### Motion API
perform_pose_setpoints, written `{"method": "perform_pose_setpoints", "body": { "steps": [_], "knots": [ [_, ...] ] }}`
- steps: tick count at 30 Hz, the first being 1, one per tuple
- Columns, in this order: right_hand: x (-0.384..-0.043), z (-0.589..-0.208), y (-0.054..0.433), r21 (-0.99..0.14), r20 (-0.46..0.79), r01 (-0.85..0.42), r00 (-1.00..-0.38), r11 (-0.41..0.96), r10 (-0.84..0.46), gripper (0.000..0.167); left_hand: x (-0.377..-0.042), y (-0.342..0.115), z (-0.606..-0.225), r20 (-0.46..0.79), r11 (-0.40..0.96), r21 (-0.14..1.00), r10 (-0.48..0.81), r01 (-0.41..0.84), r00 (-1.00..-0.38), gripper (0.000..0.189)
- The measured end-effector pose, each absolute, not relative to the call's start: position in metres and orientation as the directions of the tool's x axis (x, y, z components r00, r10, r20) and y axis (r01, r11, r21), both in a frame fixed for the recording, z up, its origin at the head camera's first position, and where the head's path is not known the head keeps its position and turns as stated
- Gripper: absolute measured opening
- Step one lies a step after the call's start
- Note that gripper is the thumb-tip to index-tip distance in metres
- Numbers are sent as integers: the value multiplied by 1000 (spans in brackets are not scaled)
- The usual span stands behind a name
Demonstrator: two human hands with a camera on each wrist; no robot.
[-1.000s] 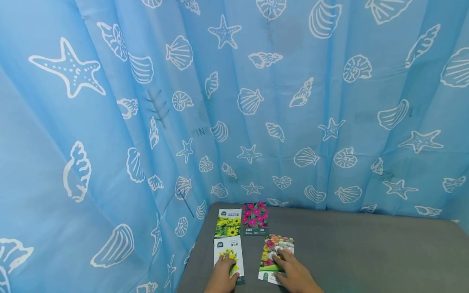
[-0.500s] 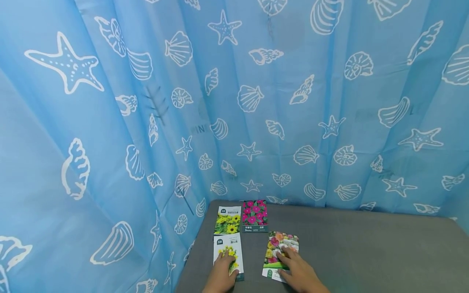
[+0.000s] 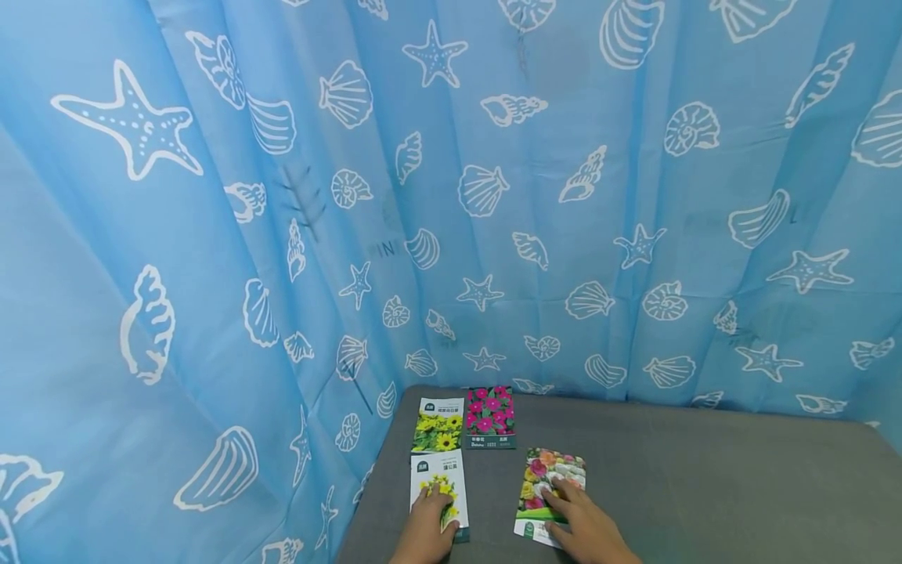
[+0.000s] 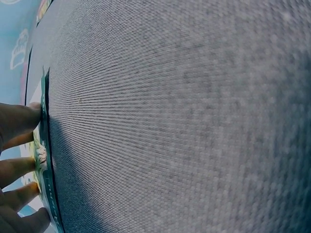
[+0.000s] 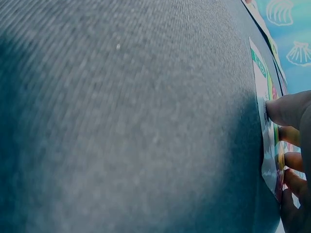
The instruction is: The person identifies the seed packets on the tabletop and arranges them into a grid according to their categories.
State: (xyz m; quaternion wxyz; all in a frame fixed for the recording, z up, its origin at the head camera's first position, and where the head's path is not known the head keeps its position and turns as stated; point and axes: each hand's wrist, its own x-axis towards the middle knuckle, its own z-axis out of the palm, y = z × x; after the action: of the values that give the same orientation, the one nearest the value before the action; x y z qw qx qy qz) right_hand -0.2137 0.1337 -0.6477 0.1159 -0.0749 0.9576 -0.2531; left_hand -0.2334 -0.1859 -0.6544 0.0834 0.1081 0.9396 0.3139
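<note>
In the head view my left hand (image 3: 426,526) rests its fingertips on a white seed packet (image 3: 454,482) with yellow flowers. The left wrist view has the fingers (image 4: 19,170) spread over this packet's face, beside its dark green edge. My right hand (image 3: 588,523) touches a seed packet (image 3: 557,468) printed with multicoloured roses, which lies flat and slightly turned. Seen from the right wrist, the thumb and fingers (image 5: 286,109) press on the face of that packet (image 5: 261,92). Both hands cover the lower parts of their packets.
A yellow sunflower packet (image 3: 438,431) lies directly behind the left-hand packet. Beside it is a packet with magenta flowers (image 3: 491,415). All lie on a grey cloth-covered table (image 3: 705,486), bounded at the back and left by a blue shell-print curtain (image 3: 535,266).
My right hand has slid the rose packet to the right, widening the gap from the left-hand packet. The left hand stays on its packet. The head view has shifted slightly.
</note>
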Motion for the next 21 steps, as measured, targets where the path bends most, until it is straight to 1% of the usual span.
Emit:
{"method": "perform_pose_setpoints", "body": {
  "steps": [3,7,16,21],
  "knots": [
    [-212,-648,138,-506,-176,-89,-963,858,-204,62,-233,-186,-654,-82,777,608,267,164,-960,36],
    [-212,-647,142,-517,-167,-94,-964,851,-208,63,-233,-185,-651,-90,777,610,259,153,-962,35],
    [-211,-645,145,-504,-186,-79,-963,860,-197,63,-232,-184,-653,-104,789,602,230,123,-968,36],
    [-210,-647,150,-515,-176,-81,-964,853,-198,64,-233,-183,-651,-100,792,597,230,126,-968,36]
  ]
}}
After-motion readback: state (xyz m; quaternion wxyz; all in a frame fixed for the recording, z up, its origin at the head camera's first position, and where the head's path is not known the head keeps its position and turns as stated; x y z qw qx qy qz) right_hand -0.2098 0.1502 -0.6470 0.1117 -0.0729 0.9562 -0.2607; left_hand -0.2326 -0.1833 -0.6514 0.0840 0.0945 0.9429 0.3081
